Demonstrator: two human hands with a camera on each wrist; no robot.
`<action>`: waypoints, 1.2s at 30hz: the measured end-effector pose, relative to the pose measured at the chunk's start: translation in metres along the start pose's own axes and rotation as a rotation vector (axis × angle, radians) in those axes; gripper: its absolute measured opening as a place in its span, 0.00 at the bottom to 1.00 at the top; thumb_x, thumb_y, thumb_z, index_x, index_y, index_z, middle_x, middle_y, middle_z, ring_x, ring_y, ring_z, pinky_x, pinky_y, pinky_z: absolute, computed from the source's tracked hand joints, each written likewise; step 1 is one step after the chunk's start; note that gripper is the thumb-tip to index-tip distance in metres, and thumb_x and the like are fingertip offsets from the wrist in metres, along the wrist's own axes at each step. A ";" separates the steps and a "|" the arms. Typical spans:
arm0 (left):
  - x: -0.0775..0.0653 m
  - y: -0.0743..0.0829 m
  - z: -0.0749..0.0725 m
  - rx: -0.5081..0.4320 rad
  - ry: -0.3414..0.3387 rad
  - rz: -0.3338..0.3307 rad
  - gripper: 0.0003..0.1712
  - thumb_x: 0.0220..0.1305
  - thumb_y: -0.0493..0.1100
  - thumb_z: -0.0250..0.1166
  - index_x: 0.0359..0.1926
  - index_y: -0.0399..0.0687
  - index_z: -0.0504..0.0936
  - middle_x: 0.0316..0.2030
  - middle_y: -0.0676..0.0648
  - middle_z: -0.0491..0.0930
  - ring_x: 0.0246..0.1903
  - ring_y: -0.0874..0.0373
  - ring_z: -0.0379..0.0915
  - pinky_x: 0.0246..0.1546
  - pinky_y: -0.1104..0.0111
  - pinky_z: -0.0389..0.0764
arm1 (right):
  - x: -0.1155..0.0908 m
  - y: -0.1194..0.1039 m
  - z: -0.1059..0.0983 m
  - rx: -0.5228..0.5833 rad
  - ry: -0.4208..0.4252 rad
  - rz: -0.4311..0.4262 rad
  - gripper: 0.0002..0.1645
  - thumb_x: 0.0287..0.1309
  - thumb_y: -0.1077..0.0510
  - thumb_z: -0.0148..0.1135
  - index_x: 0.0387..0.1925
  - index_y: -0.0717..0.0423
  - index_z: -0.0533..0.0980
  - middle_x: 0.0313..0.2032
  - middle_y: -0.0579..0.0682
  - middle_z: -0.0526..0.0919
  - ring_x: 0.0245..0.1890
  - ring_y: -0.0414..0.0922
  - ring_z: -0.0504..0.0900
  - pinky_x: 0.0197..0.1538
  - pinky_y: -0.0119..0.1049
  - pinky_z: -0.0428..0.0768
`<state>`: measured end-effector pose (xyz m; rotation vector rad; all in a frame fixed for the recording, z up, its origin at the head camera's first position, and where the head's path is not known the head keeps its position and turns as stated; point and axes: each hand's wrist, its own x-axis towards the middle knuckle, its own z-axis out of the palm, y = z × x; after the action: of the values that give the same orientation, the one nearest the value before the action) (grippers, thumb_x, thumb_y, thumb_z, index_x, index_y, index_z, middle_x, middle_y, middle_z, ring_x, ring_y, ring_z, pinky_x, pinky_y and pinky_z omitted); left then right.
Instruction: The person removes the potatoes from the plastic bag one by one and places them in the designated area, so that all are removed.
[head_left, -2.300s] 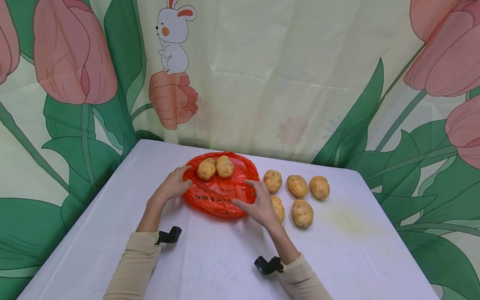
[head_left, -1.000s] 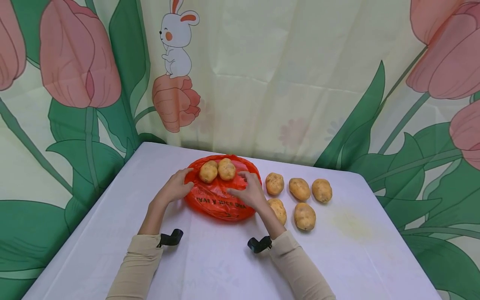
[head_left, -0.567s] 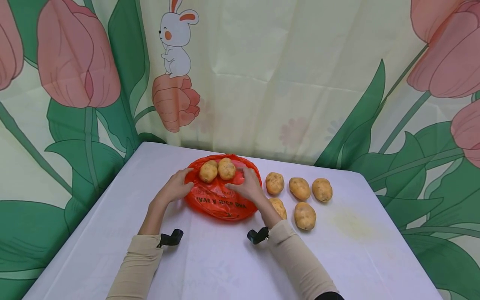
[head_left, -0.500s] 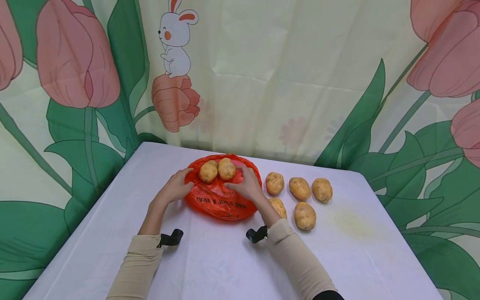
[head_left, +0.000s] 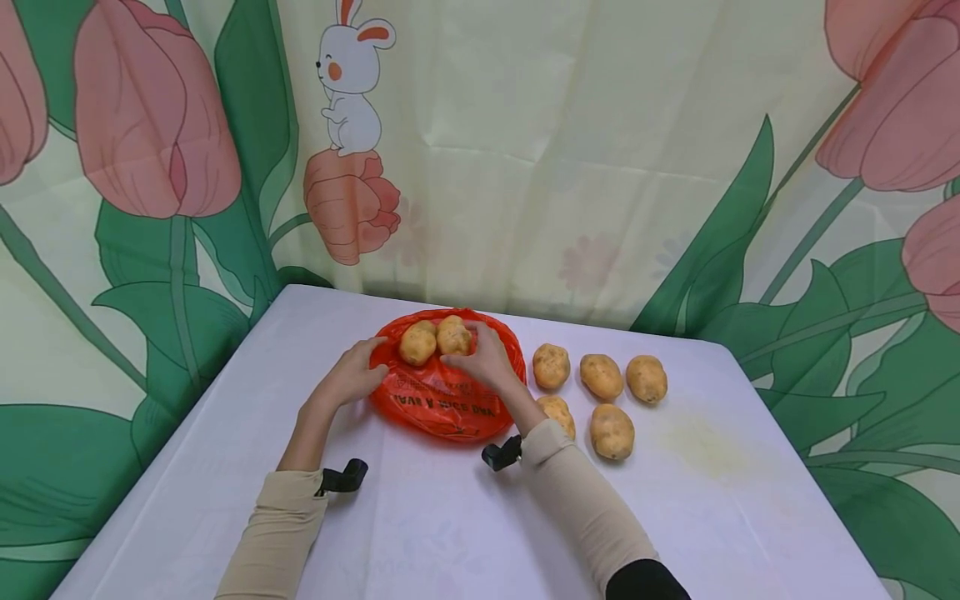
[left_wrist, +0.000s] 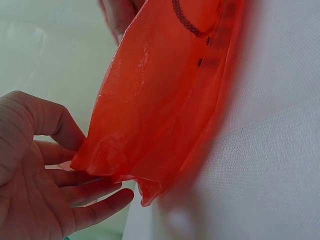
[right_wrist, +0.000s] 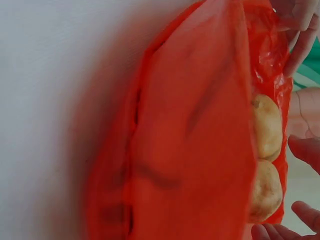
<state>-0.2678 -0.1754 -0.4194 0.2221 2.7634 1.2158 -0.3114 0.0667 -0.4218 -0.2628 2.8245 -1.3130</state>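
Observation:
A red plastic bag (head_left: 435, 404) with dark printed letters lies spread on the table, its mouth held up. Two potatoes, the left potato (head_left: 417, 344) and the right potato (head_left: 453, 335), sit side by side at its back. My left hand (head_left: 352, 372) pinches the bag's left edge; in the left wrist view the thumb and forefinger meet on the thin plastic (left_wrist: 145, 110). Over the bag reaches my right hand (head_left: 486, 358), thumb and fingers spread beside the right potato. The right wrist view shows its fingers apart, close to both potatoes, holding nothing.
Right of the bag, several loose potatoes stand in two rows, among them a back potato (head_left: 602, 377) and a front potato (head_left: 612, 432). One front potato (head_left: 557, 414) is partly behind my right forearm. A printed curtain (head_left: 510, 208) hangs behind the white table (head_left: 420, 517).
My right hand has moved left and forward from the bag's right edge to beside the right potato. My left hand stays at the bag's left edge.

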 end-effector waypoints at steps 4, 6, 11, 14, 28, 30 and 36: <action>0.000 0.000 0.000 -0.003 -0.005 -0.008 0.34 0.72 0.38 0.52 0.75 0.30 0.59 0.73 0.27 0.60 0.74 0.32 0.53 0.73 0.40 0.58 | 0.007 -0.002 0.003 -0.004 0.012 -0.010 0.47 0.55 0.52 0.77 0.71 0.61 0.65 0.69 0.61 0.69 0.69 0.57 0.67 0.71 0.53 0.69; 0.000 -0.001 0.000 -0.008 -0.006 -0.012 0.35 0.72 0.39 0.52 0.75 0.30 0.59 0.73 0.28 0.59 0.74 0.32 0.53 0.73 0.40 0.58 | 0.009 -0.003 0.004 -0.011 0.015 -0.017 0.46 0.55 0.52 0.77 0.70 0.62 0.65 0.68 0.61 0.70 0.69 0.57 0.68 0.71 0.53 0.69; 0.000 -0.002 -0.001 -0.015 -0.002 -0.011 0.35 0.72 0.39 0.52 0.76 0.30 0.58 0.73 0.28 0.60 0.74 0.33 0.53 0.73 0.40 0.58 | 0.016 -0.003 0.006 -0.025 0.012 -0.013 0.45 0.55 0.54 0.76 0.69 0.64 0.65 0.67 0.62 0.70 0.67 0.57 0.69 0.70 0.52 0.71; 0.001 -0.003 -0.001 -0.012 -0.002 -0.011 0.35 0.72 0.39 0.52 0.76 0.30 0.58 0.73 0.28 0.60 0.74 0.33 0.54 0.73 0.40 0.58 | 0.020 -0.002 0.007 -0.024 0.010 -0.003 0.45 0.55 0.54 0.76 0.69 0.64 0.65 0.67 0.62 0.71 0.66 0.57 0.70 0.70 0.51 0.72; 0.002 -0.003 0.000 -0.010 -0.002 -0.022 0.34 0.72 0.39 0.52 0.76 0.31 0.59 0.73 0.28 0.60 0.74 0.33 0.54 0.72 0.40 0.59 | 0.036 0.001 0.012 -0.055 0.040 0.037 0.47 0.51 0.53 0.78 0.67 0.66 0.65 0.64 0.64 0.73 0.64 0.58 0.72 0.68 0.50 0.73; 0.002 -0.002 0.000 -0.017 -0.002 -0.028 0.34 0.72 0.39 0.53 0.76 0.32 0.59 0.73 0.29 0.60 0.74 0.33 0.54 0.72 0.40 0.59 | 0.036 0.000 0.014 -0.057 0.046 0.048 0.48 0.50 0.53 0.78 0.67 0.65 0.64 0.64 0.63 0.73 0.63 0.58 0.72 0.68 0.50 0.73; 0.003 -0.003 0.001 -0.016 0.002 -0.031 0.34 0.72 0.39 0.53 0.76 0.32 0.59 0.73 0.29 0.60 0.74 0.33 0.54 0.72 0.40 0.59 | 0.037 -0.001 0.017 -0.073 0.065 0.077 0.45 0.50 0.55 0.77 0.66 0.64 0.65 0.62 0.63 0.74 0.62 0.59 0.73 0.67 0.51 0.73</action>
<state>-0.2708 -0.1767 -0.4226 0.1757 2.7471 1.2307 -0.3459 0.0470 -0.4301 -0.1136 2.9074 -1.2281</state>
